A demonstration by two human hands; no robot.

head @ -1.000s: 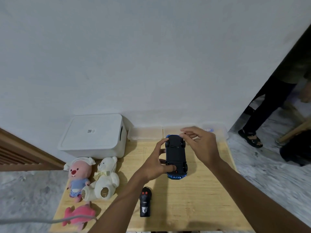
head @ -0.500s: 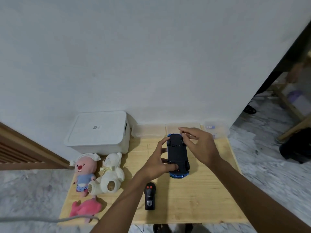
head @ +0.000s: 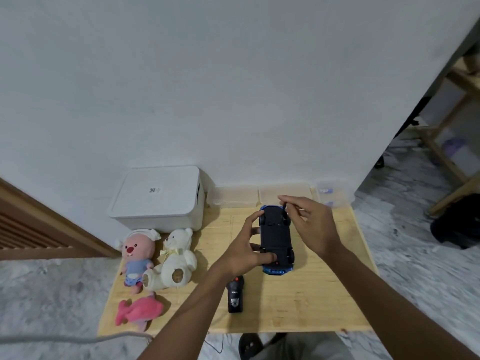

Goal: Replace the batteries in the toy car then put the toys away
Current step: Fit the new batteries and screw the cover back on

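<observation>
A blue toy car lies upside down on the wooden table, its black underside facing up. My left hand grips the car's left side, thumb on the near end and fingers near the far wheel. My right hand hovers over the car's far right corner and pinches a small dark tool, whose tip points down at the underside. A black remote control lies on the table under my left wrist.
At the back left stands a closed white storage box. Three clear plastic containers line the back edge; the rightmost holds small blue-marked items. A pink plush, a white bear and a pink fish plush sit at the left.
Both hands stay on the car; my right fingertips dropped slightly toward its far end. The view shifted, and the person standing at the right is out of view.
</observation>
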